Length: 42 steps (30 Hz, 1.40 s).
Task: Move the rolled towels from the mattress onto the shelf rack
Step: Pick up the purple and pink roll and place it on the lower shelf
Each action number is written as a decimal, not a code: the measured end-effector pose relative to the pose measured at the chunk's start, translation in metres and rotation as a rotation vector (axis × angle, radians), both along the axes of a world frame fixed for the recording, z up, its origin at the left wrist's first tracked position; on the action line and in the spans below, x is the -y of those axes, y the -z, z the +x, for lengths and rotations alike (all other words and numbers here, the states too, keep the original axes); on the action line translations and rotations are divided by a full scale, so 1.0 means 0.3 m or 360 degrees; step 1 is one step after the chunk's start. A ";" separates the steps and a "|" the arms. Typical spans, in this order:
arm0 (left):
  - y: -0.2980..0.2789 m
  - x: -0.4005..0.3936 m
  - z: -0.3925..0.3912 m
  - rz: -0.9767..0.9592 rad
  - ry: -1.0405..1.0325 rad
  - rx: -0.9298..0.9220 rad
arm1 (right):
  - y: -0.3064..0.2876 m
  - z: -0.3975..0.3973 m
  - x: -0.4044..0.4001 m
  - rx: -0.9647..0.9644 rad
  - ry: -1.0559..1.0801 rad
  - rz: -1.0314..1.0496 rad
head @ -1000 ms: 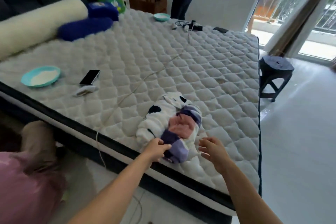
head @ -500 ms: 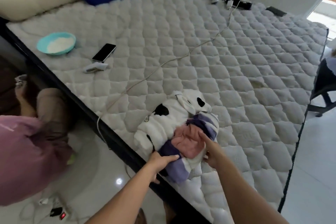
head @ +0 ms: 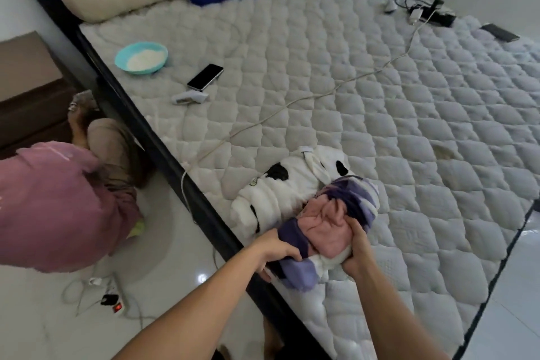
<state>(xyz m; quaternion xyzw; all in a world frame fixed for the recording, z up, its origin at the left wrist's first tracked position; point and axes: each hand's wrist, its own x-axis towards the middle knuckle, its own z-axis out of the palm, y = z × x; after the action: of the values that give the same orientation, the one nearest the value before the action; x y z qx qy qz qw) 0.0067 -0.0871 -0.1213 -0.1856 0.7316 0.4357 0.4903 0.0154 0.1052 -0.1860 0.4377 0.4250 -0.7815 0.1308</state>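
A: Starting at the left, what is the left hand [head: 277, 248] doing?

B: It is closed over the near end of the purple-and-white rolled towel [head: 298, 267], which lies at the edge of the mattress [head: 380, 126]. The grip probably keeps the roll from unwinding as it is gathered.

A: And in the middle?

B: The pink rolled towel [head: 324, 225] lies on top of the purple one, between the two hands. Just behind them is a white towel with black patches [head: 280, 187], touching the pair but held by neither hand.

A: The right hand [head: 358, 251]?

B: It is cupped against the right side of the bundle, fingers curled into the pink cloth. Both hands seem to press inward, likely to lift the two rolls together. No shelf rack is in view.
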 end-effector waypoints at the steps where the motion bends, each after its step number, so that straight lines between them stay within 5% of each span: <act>1: -0.024 0.012 0.007 0.0022 -0.0003 -0.0053 | -0.031 0.003 0.005 -0.0054 0.0013 -0.0022; 9: -0.211 0.235 0.094 0.0168 -0.0223 -0.0460 | -0.270 -0.033 0.206 -0.0477 -0.0021 -0.0037; 19: -0.383 1.052 0.695 0.0053 -0.1107 -0.0866 | -0.473 0.160 1.176 -0.0811 -0.0919 -0.0160; 32: -0.322 1.743 1.639 -0.0031 -0.2222 -0.0721 | -0.538 0.931 2.425 -0.1211 -0.2117 -0.0205; 42: -0.114 2.094 2.003 0.0069 -0.3088 -0.0427 | -0.391 1.487 3.057 -0.1474 -0.3045 -0.0091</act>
<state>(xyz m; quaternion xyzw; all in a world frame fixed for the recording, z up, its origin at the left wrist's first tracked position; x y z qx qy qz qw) 0.6074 -0.7152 -0.0870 -0.6466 0.3030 0.6805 -0.1647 0.4614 -0.8120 -0.0687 -0.4219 0.5821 -0.4536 0.5267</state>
